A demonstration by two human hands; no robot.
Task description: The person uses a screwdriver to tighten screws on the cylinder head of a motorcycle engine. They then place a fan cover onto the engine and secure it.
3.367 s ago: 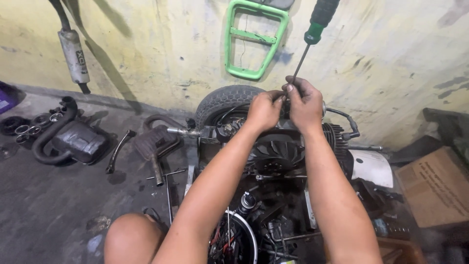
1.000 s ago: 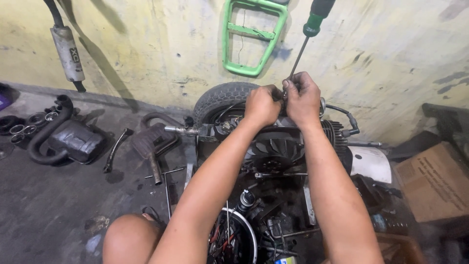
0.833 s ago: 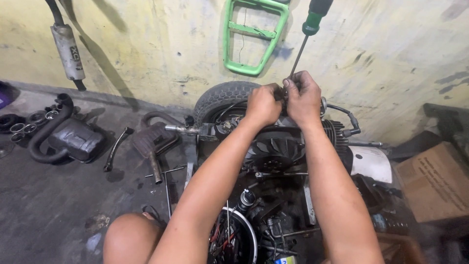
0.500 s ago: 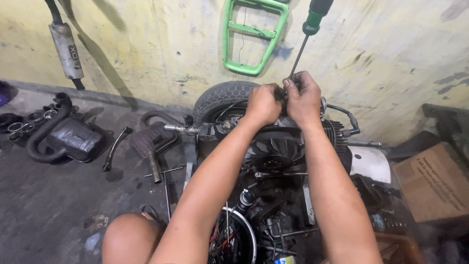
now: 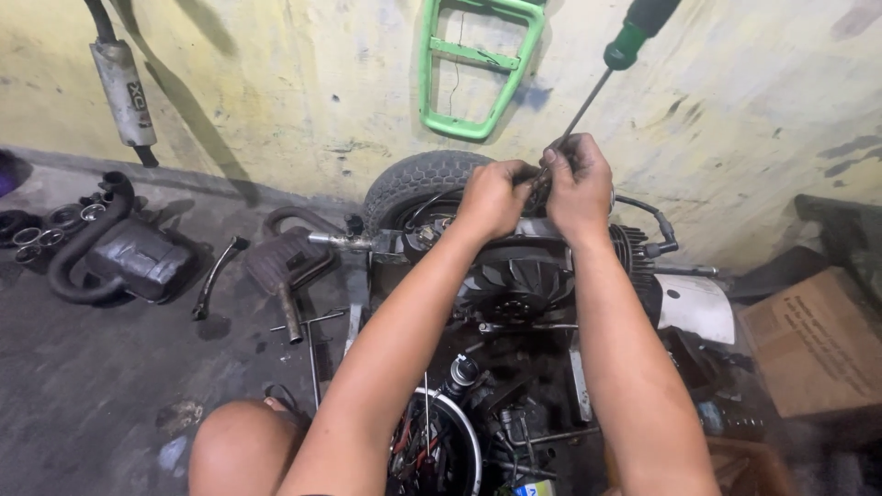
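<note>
A view looked down from a person's head at a stripped small engine on a grey concrete floor (image 5: 110, 386) beside a stained yellow wall (image 5: 294, 101).

At the far left edge of the floor lay a cluster of small black rings (image 5: 37, 230). Just beside them sat a black air box with a curved hose (image 5: 115, 257). Above it, a silver exhaust silencer (image 5: 124, 87) hung on the wall. Further right on the floor lay a curved black lever (image 5: 213, 276), then a dark rusty exhaust pipe (image 5: 285, 266).

Near the bottom edge of the view showed the person's bare knee (image 5: 243, 450).

In the middle stood the engine (image 5: 514, 285), its black cooling fan facing up, with a small tyre (image 5: 418, 184) behind it against the wall. A green metal frame (image 5: 473, 64) hung on the wall above the tyre.

Both bare arms reached forward over the engine. The left hand (image 5: 491, 197) and the right hand (image 5: 577, 188) met at the engine's top, touching each other. Both were closed together around the thin metal shaft of a screwdriver (image 5: 597, 87), whose green and black handle pointed up to the right toward the wall. The tip was hidden between the fingers.

To the right of the engine lay a white curved cover (image 5: 698, 308), and at the far right edge of the floor stood a brown cardboard box (image 5: 818, 344).
</note>
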